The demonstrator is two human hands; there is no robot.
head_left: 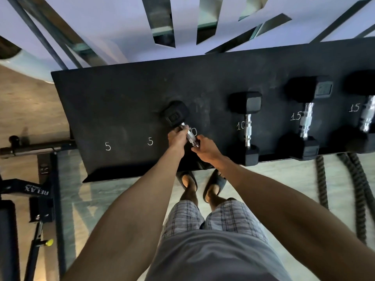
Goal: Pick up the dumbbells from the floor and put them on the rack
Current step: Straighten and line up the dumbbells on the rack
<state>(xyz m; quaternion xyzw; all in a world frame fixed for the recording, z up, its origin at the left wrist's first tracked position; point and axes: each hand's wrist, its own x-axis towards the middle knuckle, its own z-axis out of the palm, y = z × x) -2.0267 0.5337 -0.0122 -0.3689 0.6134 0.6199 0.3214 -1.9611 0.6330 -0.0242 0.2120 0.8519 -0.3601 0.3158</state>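
The hex dumbbell (pixel 176 115) is sitting skewed on the black rack shelf (pixel 121 102), its far head resting on the shelf surface and its chrome handle (pixel 189 135) angling back toward the person over a chalked number that the hands are partly covering. Its near head is hidden under the hands and wrists, so I cannot tell whether that end is down yet. The left hand (pixel 178 138) is wrapping the upper part of the handle, fingers curled closed around it. The right hand (pixel 207 147) is pinching the lower end of the handle with its fingertips, closed on the metal more lightly.

This is looking like the placing step: the weight is already over the shelf and being settled into its slot. Just to the right, a dumbbell marked 10 (pixel 246 126) is lying straight, front to back, and further right two marked 15 (pixel 305 118) (pixel 367 112) are lying the same way. To the left, two chalked 5 marks (pixel 108 146) (pixel 150 141) are standing with nothing on them.

The next move, I judge, is calling for swinging the handle round until it is lying parallel with its neighbours, lowering the near head fully, then opening both hands. The angled shelf could be letting the weight roll or slide if it is released crooked, so the person's feet (pixel 200 185), just below the shelf's front edge, are worth minding.
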